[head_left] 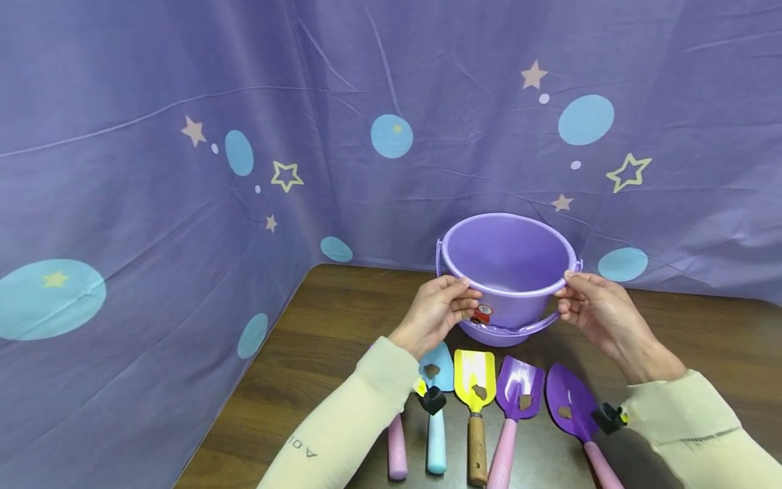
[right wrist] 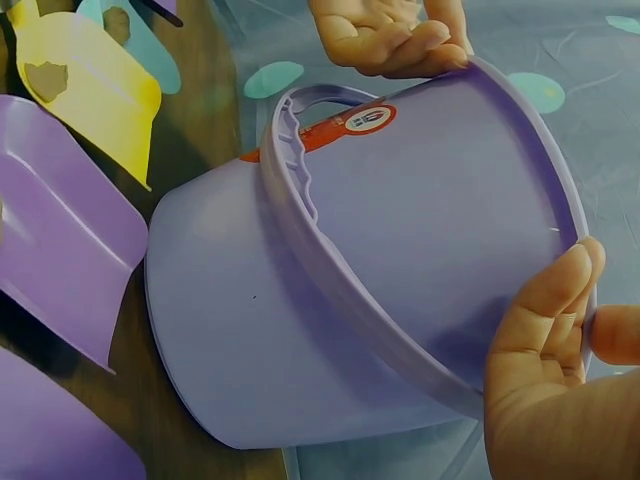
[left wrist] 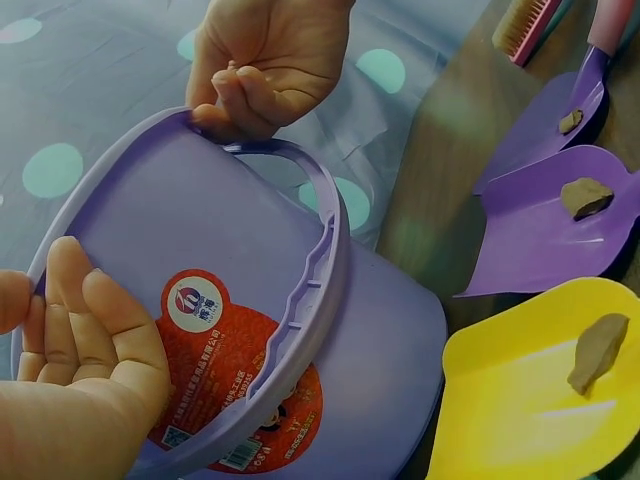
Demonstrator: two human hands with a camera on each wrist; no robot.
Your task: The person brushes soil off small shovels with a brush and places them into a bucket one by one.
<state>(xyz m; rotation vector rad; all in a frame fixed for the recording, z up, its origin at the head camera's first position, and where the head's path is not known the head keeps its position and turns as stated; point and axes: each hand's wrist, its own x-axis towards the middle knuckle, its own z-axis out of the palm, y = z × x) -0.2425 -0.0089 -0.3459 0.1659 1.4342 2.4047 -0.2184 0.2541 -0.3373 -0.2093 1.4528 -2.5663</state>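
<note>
A purple plastic bucket (head_left: pixel 507 309) stands at the back of the wooden table, its handle hanging down across the front. With thumb over the rim and fingers under it, my left hand (head_left: pixel 436 309) pinches the bucket's front left edge. My right hand (head_left: pixel 611 319) grips the rim at the right in the same way, beside the handle's hinge. A red label (left wrist: pixel 240 370) with white print shows on the bucket's wall in the left wrist view. The inside that shows in the head view holds nothing visible; its lowest part is hidden by the front rim.
Toy shovels lie in a row before the bucket: a light blue shovel (head_left: pixel 436 438), a yellow shovel (head_left: pixel 467 367), a purple shovel (head_left: pixel 510 380) and a darker purple shovel (head_left: pixel 565 390), each with a brown lump. A purple cloth (head_left: pixel 427 183) hangs behind the table. A brush (left wrist: pixel 525 28) lies farther off.
</note>
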